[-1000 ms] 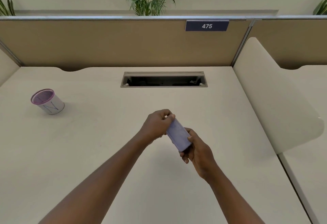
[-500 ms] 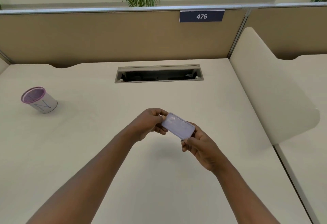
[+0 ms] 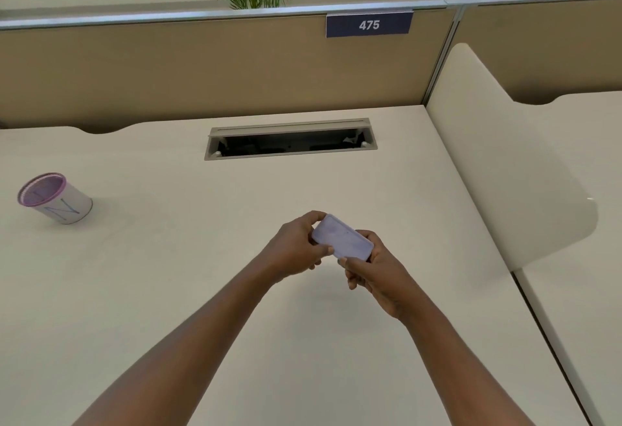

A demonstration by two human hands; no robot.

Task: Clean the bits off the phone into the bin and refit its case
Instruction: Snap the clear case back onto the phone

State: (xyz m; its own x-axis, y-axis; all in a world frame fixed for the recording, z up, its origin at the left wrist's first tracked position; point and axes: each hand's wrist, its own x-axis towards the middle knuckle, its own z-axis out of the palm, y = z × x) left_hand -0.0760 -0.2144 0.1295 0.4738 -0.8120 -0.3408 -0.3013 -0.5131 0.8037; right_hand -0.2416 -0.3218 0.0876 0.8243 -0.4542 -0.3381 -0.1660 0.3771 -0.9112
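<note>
Head view | left hand (image 3: 296,244) and right hand (image 3: 373,265) clamp phone (image 3: 341,237) by opposite ends, above desk (image 3: 168,274), likely to steady it for case work | bin (image 3: 55,198) well apart, far left.

Phone (image 3: 342,238) in both hands: pale lilac, smooth, satin sheen, looks plastic; desk (image 3: 168,274) cream, matt, smooth laminate look; far-left bin (image 3: 55,198) white matt wall, purple rim, material unclear; far partition (image 3: 168,72) tan, cloth-like, matt, with brushed metal top rail (image 3: 202,16); cable tray (image 3: 291,139) grey, matt frame; number plate (image 3: 369,24) dark, slight gloss.
</note>
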